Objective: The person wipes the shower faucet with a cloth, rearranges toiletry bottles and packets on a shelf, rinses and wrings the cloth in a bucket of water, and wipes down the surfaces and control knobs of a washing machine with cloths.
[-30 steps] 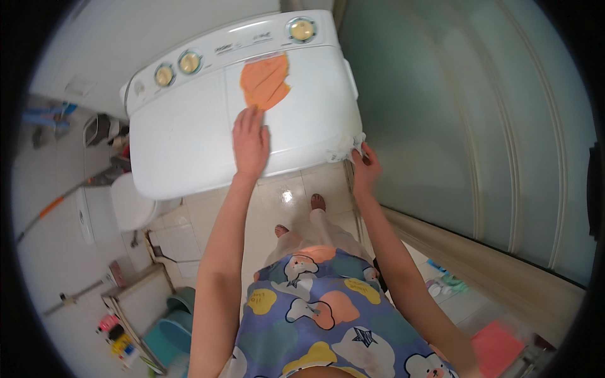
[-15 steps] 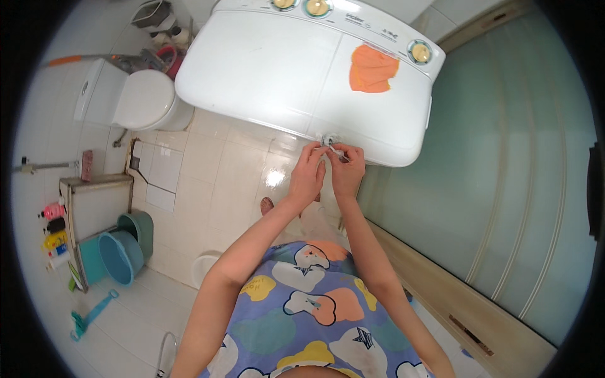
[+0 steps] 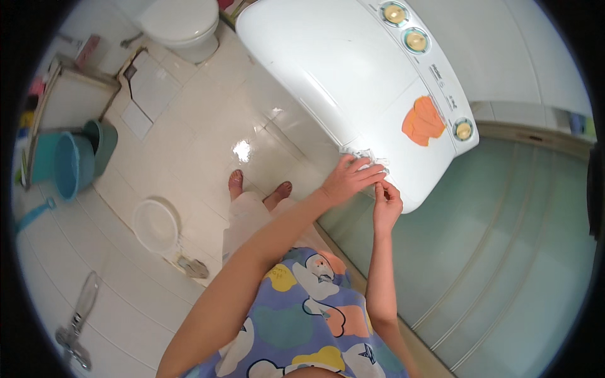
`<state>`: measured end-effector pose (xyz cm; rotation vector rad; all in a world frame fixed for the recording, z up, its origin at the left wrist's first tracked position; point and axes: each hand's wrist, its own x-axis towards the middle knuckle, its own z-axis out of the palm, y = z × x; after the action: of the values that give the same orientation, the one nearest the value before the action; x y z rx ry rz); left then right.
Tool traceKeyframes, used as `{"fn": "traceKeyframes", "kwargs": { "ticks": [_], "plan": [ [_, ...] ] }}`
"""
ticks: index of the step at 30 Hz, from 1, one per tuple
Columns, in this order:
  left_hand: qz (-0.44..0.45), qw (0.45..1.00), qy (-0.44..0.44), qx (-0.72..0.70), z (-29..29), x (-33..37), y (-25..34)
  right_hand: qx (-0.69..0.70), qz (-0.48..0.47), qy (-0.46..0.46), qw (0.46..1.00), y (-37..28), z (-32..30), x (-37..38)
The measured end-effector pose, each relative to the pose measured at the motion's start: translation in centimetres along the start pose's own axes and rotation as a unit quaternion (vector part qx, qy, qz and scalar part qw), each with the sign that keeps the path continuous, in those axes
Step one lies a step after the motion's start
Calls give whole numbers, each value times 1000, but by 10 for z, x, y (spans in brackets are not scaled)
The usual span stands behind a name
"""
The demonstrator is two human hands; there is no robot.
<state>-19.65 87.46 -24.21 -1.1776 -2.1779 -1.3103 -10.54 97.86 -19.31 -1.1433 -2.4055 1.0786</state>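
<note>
A small crumpled white piece (image 3: 364,153), thin like cloth or plastic, lies on the near edge of the white washing machine lid (image 3: 334,69). My left hand (image 3: 348,183) reaches over its near side, fingers bent together and gripping it. Just to the right, my right hand (image 3: 388,203) is closed in a pinch, its fingertips touching those of my left. What sits inside this pinch is hidden. Farther up the lid, an orange cloth (image 3: 423,121) lies flat beside the control panel, apart from both hands.
Three cream knobs sit on the panel, one a near-right knob (image 3: 463,130). A frosted glass door (image 3: 504,252) stands to the right. On the left are a toilet (image 3: 183,22), blue basin (image 3: 70,167), white basin (image 3: 156,225) and shower head (image 3: 87,296). The tiled floor (image 3: 201,126) looks wet.
The view has turned, so the washing machine sits farther right and slanted. The white piece, bunched between both hands before, is more spread out. My left hand now lies over it.
</note>
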Motion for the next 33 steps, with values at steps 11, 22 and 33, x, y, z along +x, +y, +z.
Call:
{"fn": "traceKeyframes", "kwargs": {
  "ticks": [11, 22, 33],
  "plan": [
    [-282, 927, 228, 93, -36, 9, -89, -4, -209, -5, 978, -47, 35, 89],
    [-400, 851, 340, -19, -7, 19, -69, 13, -282, 22, 959, -75, 98, 99],
    [-467, 824, 320, -33, -19, 34, -77, -35, -354, -98, 929, -150, 141, 84]
  ]
}}
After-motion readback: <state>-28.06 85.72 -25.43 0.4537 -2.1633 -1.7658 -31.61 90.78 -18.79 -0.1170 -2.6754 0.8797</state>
